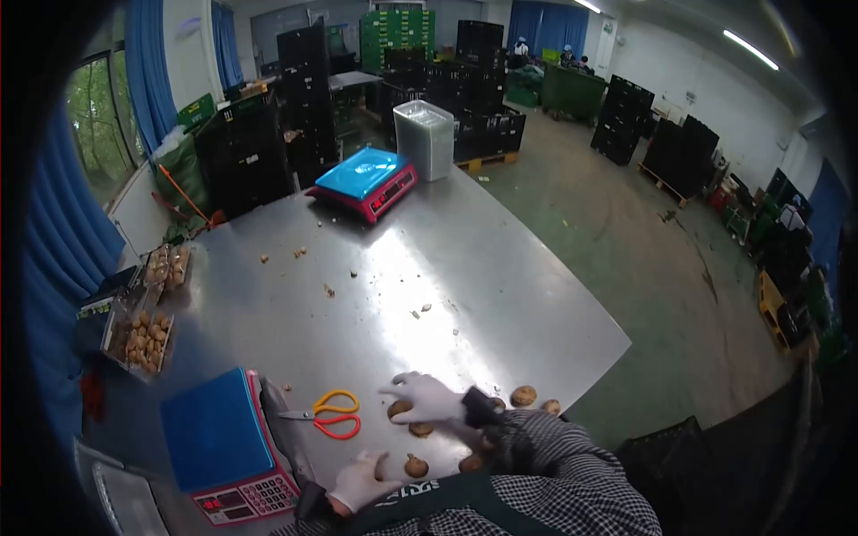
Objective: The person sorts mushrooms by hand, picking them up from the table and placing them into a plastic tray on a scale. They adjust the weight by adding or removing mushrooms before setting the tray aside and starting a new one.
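My left hand, in a white glove, is at the table's near edge, its fingers curled on a brown mushroom that is partly covered. My right hand, gloved too, reaches across with its fingers around another brown mushroom. Between and beside the hands lie more mushrooms, one with its stem showing, one under the right wrist, and one farther right. Scissors with a yellow and a red handle loop lie left of the right hand.
A scale with a blue top stands at near left, and another blue-topped scale at the far edge beside stacked clear trays. Packed mushroom boxes sit at left. Scraps dot the metal table. Black crates stand beyond.
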The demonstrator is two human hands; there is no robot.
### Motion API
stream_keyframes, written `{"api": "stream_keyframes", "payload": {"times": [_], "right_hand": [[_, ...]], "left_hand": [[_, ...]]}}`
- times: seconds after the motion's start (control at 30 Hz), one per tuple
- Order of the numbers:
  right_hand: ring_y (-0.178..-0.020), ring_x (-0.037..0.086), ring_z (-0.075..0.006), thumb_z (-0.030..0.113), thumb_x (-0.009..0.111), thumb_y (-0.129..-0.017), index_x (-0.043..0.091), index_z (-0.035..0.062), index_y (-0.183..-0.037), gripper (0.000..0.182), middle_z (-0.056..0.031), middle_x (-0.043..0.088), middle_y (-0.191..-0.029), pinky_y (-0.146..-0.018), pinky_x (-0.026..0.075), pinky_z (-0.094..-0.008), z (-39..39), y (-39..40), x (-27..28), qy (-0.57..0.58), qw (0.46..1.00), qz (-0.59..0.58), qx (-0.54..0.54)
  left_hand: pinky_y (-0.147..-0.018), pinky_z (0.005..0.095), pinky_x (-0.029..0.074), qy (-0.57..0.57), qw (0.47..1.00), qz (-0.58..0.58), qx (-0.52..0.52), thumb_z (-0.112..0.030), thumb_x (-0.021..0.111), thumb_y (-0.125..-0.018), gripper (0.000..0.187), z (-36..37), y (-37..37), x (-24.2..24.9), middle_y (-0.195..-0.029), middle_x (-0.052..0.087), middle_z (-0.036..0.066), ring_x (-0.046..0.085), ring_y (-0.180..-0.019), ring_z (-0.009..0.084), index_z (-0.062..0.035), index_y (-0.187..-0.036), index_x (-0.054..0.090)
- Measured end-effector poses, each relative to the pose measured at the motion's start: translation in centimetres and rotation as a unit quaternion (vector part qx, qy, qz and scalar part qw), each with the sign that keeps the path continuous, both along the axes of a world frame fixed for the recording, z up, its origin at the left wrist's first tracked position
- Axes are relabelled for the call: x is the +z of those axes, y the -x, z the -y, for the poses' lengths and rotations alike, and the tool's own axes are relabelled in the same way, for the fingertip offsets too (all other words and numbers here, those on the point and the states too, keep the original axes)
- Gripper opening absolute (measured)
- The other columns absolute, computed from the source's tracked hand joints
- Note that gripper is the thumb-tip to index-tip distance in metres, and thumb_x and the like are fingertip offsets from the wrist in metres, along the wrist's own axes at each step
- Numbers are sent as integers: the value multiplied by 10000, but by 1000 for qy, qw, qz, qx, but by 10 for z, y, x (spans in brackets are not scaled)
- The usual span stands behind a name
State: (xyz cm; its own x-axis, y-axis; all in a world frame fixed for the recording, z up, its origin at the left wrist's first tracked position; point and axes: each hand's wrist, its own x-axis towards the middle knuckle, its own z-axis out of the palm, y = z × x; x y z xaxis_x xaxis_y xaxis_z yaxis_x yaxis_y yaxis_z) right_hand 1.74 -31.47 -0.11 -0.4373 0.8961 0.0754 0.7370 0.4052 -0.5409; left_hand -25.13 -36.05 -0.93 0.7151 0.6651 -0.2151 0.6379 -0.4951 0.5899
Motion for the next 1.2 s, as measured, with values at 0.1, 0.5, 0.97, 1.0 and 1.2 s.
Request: {"api": "stream_keyframes", "payload": {"times": [0.1, 0.5, 0.97, 1.0, 1.2], "right_hand": [[-989, 580, -355, 413, 648, -799, 620, 150, -1199, 479, -197, 578, -1161, -838, 488, -427, -16, 37, -23, 36, 997, 13, 69], [-883, 634, -327, 386, 609, -810, 679, 96, -887, 308, -139, 636, -925, -734, 512, -426, 87, -40, -15, 181, 978, 104, -3], [-854, 655, -298, 343, 650, -821, 681, 160, -1065, 307, -102, 680, -961, -800, 523, -389, 194, -88, 49, 184, 925, 53, -327], [-876, 653, -306, 349, 630, -834, 681, 161, -1057, 296, -105, 676, -986, -798, 530, -388, 179, -97, 45, 92, 924, 26, -370], [-898, 627, -332, 374, 674, -807, 673, 76, -1019, 365, -139, 651, -1009, -790, 520, -404, 132, -108, -1, -100, 924, 152, -337]], "left_hand": [[-804, 380, 521, 29, 997, -70, 19, -494, 751, -722, 686, 7, -7, -5, -1066, 585, 137, 650, -864, 273, -86, -1239, 558], [-902, 316, 513, 318, 925, 160, -134, -272, 720, -851, 491, 1, -100, -58, -1194, 591, 131, 616, -1056, 220, -64, -1263, 555], [-841, 283, 484, 406, 876, 192, -174, -294, 568, -928, 427, 14, -141, -11, -1086, 622, 89, 584, -952, 154, -64, -1288, 551], [-806, 273, 482, 488, 844, 204, -94, -236, 539, -933, 414, 10, -139, -4, -1070, 606, 71, 574, -930, 148, -50, -1303, 531], [-940, 283, 434, 573, 765, 293, 5, -104, 476, -911, 438, -2, -113, 5, -1108, 581, 101, 563, -1015, 167, 75, -1311, 469]]}}
